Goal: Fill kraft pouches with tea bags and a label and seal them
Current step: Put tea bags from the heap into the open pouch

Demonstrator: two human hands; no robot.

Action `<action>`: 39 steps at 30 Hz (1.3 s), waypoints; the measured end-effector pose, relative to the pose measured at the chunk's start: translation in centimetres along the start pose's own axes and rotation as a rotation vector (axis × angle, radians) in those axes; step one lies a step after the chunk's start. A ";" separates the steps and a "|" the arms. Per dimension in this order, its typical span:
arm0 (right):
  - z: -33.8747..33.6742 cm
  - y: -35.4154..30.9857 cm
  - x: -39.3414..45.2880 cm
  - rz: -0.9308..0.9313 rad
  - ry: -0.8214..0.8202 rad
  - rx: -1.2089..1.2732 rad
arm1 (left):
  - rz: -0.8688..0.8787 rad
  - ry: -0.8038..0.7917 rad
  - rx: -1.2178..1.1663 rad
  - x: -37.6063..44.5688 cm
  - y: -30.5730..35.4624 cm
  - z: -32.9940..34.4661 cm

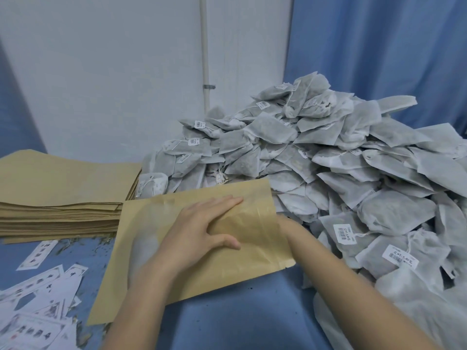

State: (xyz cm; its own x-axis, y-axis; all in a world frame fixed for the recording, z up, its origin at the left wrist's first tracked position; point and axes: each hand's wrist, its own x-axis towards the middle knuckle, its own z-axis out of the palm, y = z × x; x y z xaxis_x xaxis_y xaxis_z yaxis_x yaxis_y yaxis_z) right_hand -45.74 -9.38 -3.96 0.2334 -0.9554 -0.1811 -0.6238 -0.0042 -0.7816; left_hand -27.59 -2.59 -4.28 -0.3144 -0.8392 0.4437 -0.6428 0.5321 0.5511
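On the far left a stack of flat kraft pouches [58, 198] is waiting on the blue table [227, 304], none of them visibly filled or sealed. In front of it, at the lower left, loose paper labels [48, 296] are lying scattered among crumbs of tea. No finished pouch is showing anywhere in view, so the batch is judged to be at an early stage, though how many have been completed out of sight cannot be told.

Moving right, one kraft pouch [156, 248] is lying at a slant across the middle of the table, its left corner touching the stack and its mouth facing the heap on the right. The left hand [202, 231] is resting on top of it with fingers straight and slightly spread, thumb out to the side, pressing the upper face down flat, not pinching it. The pouch is bulging a little beneath the palm, which suggests tea bags are going in now; whether a label is already inside cannot be told, and sealing is plainly not yet done.

Next, the right forearm is running into the pouch mouth [278, 223], and the right hand is hidden inside, so whether its fingers are spread or closed on anything cannot be told.

On the right, a large heap of tea bags [353, 160] is lying piled against the pouch's open end, still to be packed.
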 end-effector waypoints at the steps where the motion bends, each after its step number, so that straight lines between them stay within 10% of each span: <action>1: 0.0 0.1 -0.1 0.041 -0.071 -0.135 | -0.008 -0.009 0.000 -0.1 -0.2 -0.1; 3: -0.6 0.3 -0.6 -0.125 -0.103 -0.244 | -0.023 -0.001 0.005 -0.1 -0.5 -0.2; 6: -2.1 0.7 0.6 -0.335 0.286 -0.221 | -0.057 0.054 0.040 -0.2 -0.9 -0.3; 13: -4.5 3.0 4.0 -0.163 0.757 -1.022 | -0.101 0.136 0.019 -0.3 -1.2 -0.8; 16: -3.8 2.7 2.7 -0.494 0.932 -0.699 | -0.113 0.161 0.010 -0.3 -1.3 -1.0; 21: -3.4 2.3 -1.2 -0.361 1.053 0.021 | -0.125 0.174 -0.002 -0.2 -1.4 -1.0; 28: -3.7 2.1 -3.2 -0.252 0.496 0.850 | -0.114 0.183 -0.024 -0.5 -0.9 -1.3; 32: -1.3 0.9 -2.4 -0.204 0.164 0.587 | -0.081 0.139 -0.037 -0.5 -0.8 -1.4; 39: -0.4 -1.9 -0.8 -0.291 0.043 -0.165 | -0.057 0.113 -0.040 -0.3 -1.2 -1.0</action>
State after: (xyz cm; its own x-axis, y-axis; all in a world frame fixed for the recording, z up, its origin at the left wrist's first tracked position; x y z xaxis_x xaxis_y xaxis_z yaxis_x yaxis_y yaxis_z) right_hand -45.01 -8.77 -2.06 0.3899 -0.9187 0.0632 -0.6490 -0.3228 -0.6889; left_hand -26.01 -2.85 -4.38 -0.1962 -0.8512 0.4867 -0.6284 0.4902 0.6040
